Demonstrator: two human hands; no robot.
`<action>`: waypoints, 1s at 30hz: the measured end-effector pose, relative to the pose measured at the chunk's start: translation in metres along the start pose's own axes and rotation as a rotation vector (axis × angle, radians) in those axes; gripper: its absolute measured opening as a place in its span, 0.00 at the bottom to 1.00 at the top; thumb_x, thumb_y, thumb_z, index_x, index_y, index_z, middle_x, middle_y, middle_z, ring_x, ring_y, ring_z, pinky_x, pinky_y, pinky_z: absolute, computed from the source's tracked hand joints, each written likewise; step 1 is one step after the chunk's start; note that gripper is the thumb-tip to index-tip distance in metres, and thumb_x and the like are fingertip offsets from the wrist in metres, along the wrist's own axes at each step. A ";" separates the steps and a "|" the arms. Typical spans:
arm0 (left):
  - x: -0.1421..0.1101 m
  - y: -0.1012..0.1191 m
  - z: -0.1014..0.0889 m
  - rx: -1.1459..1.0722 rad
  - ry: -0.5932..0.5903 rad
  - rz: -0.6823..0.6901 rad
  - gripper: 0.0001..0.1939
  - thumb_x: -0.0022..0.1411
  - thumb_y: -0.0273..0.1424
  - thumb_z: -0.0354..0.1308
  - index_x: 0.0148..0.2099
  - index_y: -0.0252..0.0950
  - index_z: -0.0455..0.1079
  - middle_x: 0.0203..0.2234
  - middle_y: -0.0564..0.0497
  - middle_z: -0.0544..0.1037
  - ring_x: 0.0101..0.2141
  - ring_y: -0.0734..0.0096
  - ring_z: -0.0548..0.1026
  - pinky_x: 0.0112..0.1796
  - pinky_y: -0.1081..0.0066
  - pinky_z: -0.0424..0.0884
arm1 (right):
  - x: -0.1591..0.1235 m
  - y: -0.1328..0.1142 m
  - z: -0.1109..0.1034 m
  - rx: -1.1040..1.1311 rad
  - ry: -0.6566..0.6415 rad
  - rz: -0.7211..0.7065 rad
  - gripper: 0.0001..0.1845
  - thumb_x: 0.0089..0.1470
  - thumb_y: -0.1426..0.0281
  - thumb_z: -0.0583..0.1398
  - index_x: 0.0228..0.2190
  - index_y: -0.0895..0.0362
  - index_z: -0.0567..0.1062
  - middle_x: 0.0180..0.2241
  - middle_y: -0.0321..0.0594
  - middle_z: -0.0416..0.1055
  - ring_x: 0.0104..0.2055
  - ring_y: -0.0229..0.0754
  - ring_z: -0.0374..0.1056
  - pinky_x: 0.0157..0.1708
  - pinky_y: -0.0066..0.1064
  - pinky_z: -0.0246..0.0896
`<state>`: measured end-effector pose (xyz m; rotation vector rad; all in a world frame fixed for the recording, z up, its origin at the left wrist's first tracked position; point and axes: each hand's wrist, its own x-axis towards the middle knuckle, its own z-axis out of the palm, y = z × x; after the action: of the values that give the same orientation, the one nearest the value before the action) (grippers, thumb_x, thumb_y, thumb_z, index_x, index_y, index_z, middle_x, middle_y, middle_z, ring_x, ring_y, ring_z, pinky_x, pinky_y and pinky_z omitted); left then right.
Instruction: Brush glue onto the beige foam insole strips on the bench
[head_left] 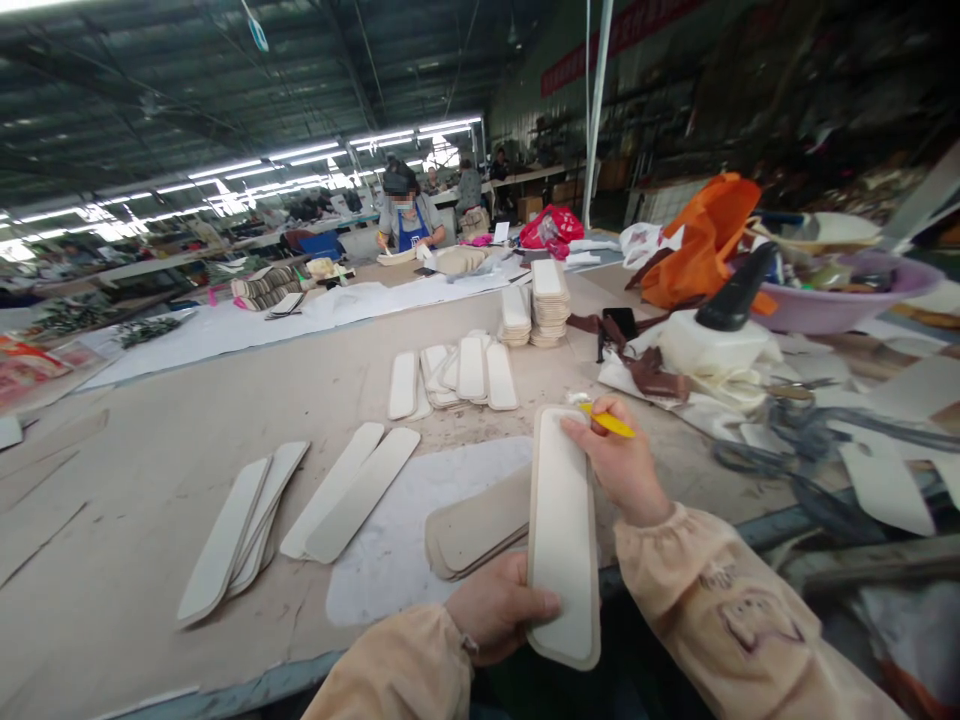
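Observation:
A long, round-cornered white panel (564, 530) with a beige border is held up at the table's front edge, tilted toward me. My left hand (504, 605) is closed around its lower left edge, thumb on the white face. At its upper right edge, my right hand (619, 455) is closed with the thumb pressed on the panel. A flat yellow tool (613, 420) sticks out between the fingers of that same hand; its exact kind is not clear. Just left of the held panel lies a stack of grey-beige panels (476, 525), partly hidden behind it.
Loose pale panels (360, 490) lie on the left of the table (150, 430). Further back are a spread group (469, 370) and taller stacks (550, 305). At right stand a white container with a black nozzle (716, 345) and a purple basin (847, 300). A co-worker (411, 225) sits beyond.

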<state>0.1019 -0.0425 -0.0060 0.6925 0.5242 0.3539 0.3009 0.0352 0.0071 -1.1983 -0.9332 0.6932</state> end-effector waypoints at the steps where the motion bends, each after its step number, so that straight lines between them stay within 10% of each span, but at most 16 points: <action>1: 0.000 0.000 0.000 0.003 0.010 -0.002 0.24 0.45 0.35 0.70 0.45 0.27 0.76 0.37 0.38 0.80 0.34 0.62 0.78 0.36 0.70 0.71 | -0.001 -0.002 0.000 -0.002 0.004 -0.001 0.21 0.44 0.62 0.68 0.32 0.52 0.62 0.21 0.25 0.54 0.23 0.33 0.51 0.24 0.26 0.48; 16: 0.000 -0.001 0.000 -0.067 -0.036 -0.014 0.22 0.51 0.34 0.67 0.48 0.29 0.74 0.39 0.38 0.80 0.37 0.60 0.79 0.39 0.67 0.72 | 0.001 -0.003 0.001 0.019 0.045 -0.031 0.21 0.42 0.65 0.69 0.31 0.53 0.62 0.20 0.24 0.53 0.22 0.31 0.49 0.23 0.26 0.46; 30: 0.007 -0.009 -0.007 -0.045 0.203 0.041 0.28 0.44 0.38 0.70 0.47 0.27 0.75 0.33 0.40 0.81 0.29 0.64 0.78 0.31 0.70 0.72 | -0.004 -0.006 0.005 0.048 -0.083 0.011 0.26 0.39 0.65 0.70 0.34 0.51 0.60 0.22 0.24 0.55 0.22 0.32 0.53 0.22 0.25 0.49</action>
<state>0.1047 -0.0416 -0.0190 0.6277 0.6929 0.4766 0.2948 0.0326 0.0124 -1.1404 -0.9739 0.7746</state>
